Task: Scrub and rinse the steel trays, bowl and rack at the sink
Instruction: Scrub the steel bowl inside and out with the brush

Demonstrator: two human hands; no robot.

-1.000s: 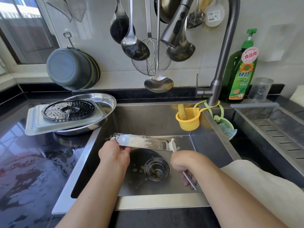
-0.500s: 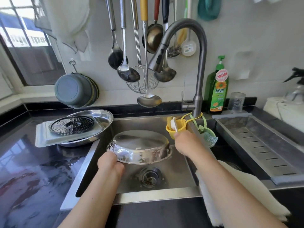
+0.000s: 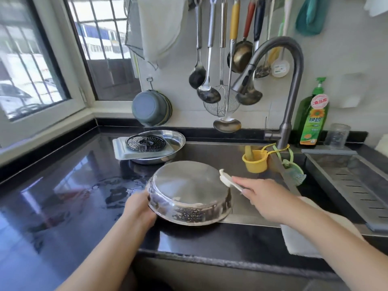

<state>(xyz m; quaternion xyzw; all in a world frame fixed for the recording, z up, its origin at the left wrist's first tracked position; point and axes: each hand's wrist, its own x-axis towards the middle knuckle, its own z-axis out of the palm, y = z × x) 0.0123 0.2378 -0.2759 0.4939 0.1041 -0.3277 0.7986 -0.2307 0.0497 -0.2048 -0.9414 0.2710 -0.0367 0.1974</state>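
Bowl (image 3: pixel 189 190), upside down over the sink's near edge: my left hand (image 3: pixel 139 208) grips its rim, my right hand (image 3: pixel 266 198) pinches a brush (image 3: pixel 227 179) against its far edge.

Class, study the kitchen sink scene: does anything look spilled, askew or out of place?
Water is splashed across the black countertop left of the sink. The left hand holds the steel bowl upside down, tilted, as expected for scrubbing.

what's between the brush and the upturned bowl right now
Nothing visible. The right hand holds the white brush, and its head already meets the far right edge of the bowl, whose bottom faces up. The left hand grips the bowl's left rim.
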